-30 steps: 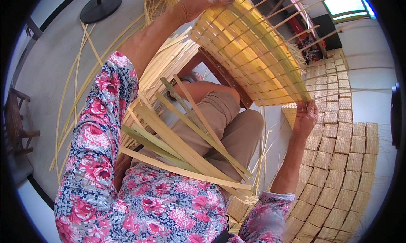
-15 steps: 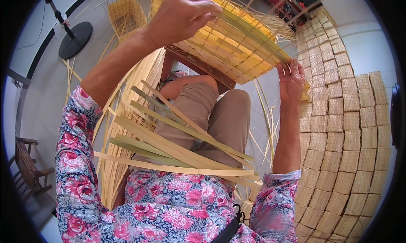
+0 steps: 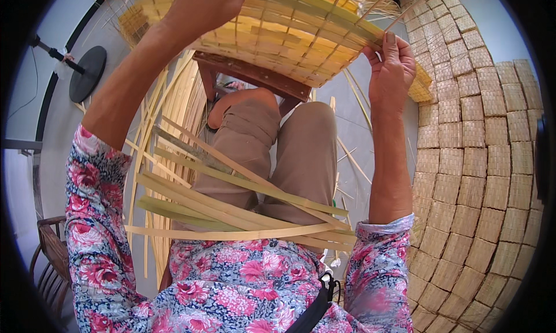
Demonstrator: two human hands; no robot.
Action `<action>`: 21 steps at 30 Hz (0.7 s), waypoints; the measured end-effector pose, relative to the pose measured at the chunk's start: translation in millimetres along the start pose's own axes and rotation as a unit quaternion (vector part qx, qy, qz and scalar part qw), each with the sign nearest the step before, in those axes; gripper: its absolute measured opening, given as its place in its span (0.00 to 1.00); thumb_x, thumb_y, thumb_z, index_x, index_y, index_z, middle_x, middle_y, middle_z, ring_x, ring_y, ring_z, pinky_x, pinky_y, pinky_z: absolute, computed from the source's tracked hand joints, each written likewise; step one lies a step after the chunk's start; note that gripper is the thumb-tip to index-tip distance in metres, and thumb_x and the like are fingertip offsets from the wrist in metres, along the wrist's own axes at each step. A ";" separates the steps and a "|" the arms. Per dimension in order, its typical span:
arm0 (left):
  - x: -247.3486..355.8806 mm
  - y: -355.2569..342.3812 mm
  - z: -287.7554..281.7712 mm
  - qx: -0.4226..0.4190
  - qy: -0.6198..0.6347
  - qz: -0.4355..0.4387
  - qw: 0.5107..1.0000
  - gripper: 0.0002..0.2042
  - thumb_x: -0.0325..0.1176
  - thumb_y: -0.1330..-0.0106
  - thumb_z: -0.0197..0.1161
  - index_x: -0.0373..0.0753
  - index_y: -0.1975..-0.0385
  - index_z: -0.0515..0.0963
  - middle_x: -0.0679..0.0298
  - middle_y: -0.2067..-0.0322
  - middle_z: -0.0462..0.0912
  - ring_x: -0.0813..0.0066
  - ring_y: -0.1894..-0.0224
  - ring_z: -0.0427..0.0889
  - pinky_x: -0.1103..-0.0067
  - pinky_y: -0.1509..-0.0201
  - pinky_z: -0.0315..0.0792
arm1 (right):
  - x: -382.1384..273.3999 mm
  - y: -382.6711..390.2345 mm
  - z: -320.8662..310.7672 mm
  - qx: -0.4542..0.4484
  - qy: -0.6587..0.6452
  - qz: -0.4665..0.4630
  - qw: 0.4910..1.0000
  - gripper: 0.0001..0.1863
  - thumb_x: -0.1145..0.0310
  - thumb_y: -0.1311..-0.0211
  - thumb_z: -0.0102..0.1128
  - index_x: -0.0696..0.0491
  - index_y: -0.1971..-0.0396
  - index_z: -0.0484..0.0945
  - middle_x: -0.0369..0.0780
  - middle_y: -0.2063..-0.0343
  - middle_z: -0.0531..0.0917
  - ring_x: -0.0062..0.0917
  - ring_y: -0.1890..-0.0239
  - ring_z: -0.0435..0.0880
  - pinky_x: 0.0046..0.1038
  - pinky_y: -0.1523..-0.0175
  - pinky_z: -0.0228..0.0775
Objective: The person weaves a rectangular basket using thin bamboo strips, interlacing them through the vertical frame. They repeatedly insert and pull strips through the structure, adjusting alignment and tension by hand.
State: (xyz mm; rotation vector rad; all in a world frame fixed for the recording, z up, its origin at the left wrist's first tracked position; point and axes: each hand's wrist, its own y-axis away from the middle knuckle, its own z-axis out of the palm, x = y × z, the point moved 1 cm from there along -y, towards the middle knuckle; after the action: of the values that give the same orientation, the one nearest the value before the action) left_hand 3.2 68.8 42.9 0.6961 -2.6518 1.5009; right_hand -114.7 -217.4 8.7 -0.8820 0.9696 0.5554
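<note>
A partly woven yellow bamboo basket (image 3: 272, 52) rests tilted on the reddish-brown stool (image 3: 255, 75) in front of my knees, bare upright splints sticking out at its far side. Along its upper part runs a greenish bamboo strip (image 3: 324, 23). At the basket's right corner, my right hand (image 3: 394, 63) is closed, pinching the strip between thumb and fingers. My left hand (image 3: 211, 5) is over the basket's left part; the top edge of the picture cuts off most of its fingers. Several loose bamboo strips (image 3: 214, 234) lie across my lap.
Rows of small woven pieces (image 3: 457, 165) cover the floor on the right. Long pale strips (image 3: 179, 101) are heaped left of my legs. Farther left are a round black stand base (image 3: 87, 75), another woven basket (image 3: 132, 26) and a brown chair (image 3: 55, 246).
My left hand has moved left and up, partly out of the picture. The right hand stays at the basket's corner, still pinching. The whole view has shifted slightly.
</note>
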 end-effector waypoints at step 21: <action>16.7 55.8 -30.9 -0.114 0.107 -0.078 0.985 0.07 0.28 0.30 0.63 0.37 0.55 0.80 0.63 0.72 0.80 0.76 0.71 0.79 0.79 0.65 0.73 | -71.1 21.5 -183.2 0.096 0.251 0.157 0.950 0.14 0.62 0.26 0.58 0.50 0.47 0.79 0.36 0.56 0.86 0.20 0.55 0.84 0.27 0.52 0.81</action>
State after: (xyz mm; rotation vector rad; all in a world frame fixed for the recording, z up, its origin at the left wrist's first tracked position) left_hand -39.6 112.5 18.1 0.6655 -2.4896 1.1389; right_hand -250.1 -361.4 12.3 -0.7079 1.6200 0.5011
